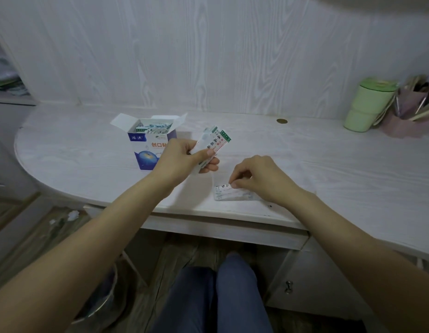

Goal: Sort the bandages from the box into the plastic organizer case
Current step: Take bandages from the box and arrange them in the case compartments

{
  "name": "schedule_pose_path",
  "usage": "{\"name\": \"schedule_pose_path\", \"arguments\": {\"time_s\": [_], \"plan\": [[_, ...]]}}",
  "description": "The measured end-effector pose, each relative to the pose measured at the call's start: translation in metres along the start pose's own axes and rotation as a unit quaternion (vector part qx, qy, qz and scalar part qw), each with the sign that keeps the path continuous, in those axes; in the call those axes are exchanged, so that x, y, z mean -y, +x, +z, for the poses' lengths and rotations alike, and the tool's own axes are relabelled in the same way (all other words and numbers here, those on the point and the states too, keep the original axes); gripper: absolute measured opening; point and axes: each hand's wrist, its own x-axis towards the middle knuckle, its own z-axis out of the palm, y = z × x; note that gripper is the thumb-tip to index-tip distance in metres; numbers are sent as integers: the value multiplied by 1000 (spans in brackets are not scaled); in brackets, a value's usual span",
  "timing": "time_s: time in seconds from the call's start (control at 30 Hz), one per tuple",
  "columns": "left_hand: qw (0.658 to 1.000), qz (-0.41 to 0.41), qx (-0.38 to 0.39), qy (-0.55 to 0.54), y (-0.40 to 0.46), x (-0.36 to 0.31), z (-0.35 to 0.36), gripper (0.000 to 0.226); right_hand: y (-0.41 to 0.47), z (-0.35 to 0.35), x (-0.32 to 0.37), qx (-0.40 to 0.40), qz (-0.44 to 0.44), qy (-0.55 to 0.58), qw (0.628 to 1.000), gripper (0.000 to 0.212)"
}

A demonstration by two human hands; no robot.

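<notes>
A pair of knees in dark blue trousers (215,292) sits lowest in the view, tucked under the front edge of the pale wood-grain bench (328,164). Above them two bare forearms reach over the bench.

The left hand (184,156) grips a fanned bunch of white paper-wrapped bandages with green and red print (214,141), thumb on top and fingers curled beneath, raised just right of the box.

The right hand (254,176) is lowered onto the bench, its fingertips pinching the end of a wrapped bandage at the top of a flat clear plastic organizer case (232,194). The case lies near the front edge of the bench; more white strips lie flat in it, though its compartments cannot be made out.

The open blue-and-white cardboard bandage box (148,143) stands upright left of the hands, flaps spread, with more wrapped bandages showing inside.

Far right, against the wall, stand a light green lidded cup (367,106) and a pink holder of pens (410,109).
</notes>
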Motion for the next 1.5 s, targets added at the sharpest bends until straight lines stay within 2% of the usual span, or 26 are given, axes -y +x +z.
{"name": "schedule_pose_path", "arguments": {"time_s": [0.27, 0.5, 0.67, 0.83, 0.97, 1.0, 1.07, 1.13, 1.17, 1.33, 1.5], "plan": [[1000, 10, 15, 3, 0, 3, 0, 6, 2, -2, 10, 13, -3, -166, 986, 11], [999, 10, 35, -6, 0, 4, 3, 7, 4, -4, 22, 28, -8, -325, 945, 17], [999, 12, 39, 5, 2, 2, 3, 10, 4, -6, 24, 51, 1, -317, 947, 10], [999, 9, 44, 13, 1, 0, 1, 14, 6, -6, 20, 48, -4, -299, 953, 16], [999, 6, 52, 1, -1, 0, 1, 8, 5, -12, 16, 40, 15, -225, 973, 15], [998, 7, 54, -6, -2, -1, 1, 7, 5, -17, 15, 23, 26, -162, 986, 17], [998, 9, 60, -12, -4, -2, 0, 7, 2, -28, 16, -25, 56, 34, 998, 28], [998, 9, 67, -11, -5, -3, 0, 8, -2, -38, 18, -71, 73, 203, 974, 34], [997, 8, 72, -7, -5, -3, 1, 8, -2, -40, 20, -87, 78, 243, 963, 32], [996, 8, 87, -7, -6, -4, 7, 12, 0, -36, 22, -136, 83, 273, 949, 13], [999, 11, 21, -29, -4, -3, 6, 14, -1, -30, 14, -159, 116, 275, 941, 8]]}}
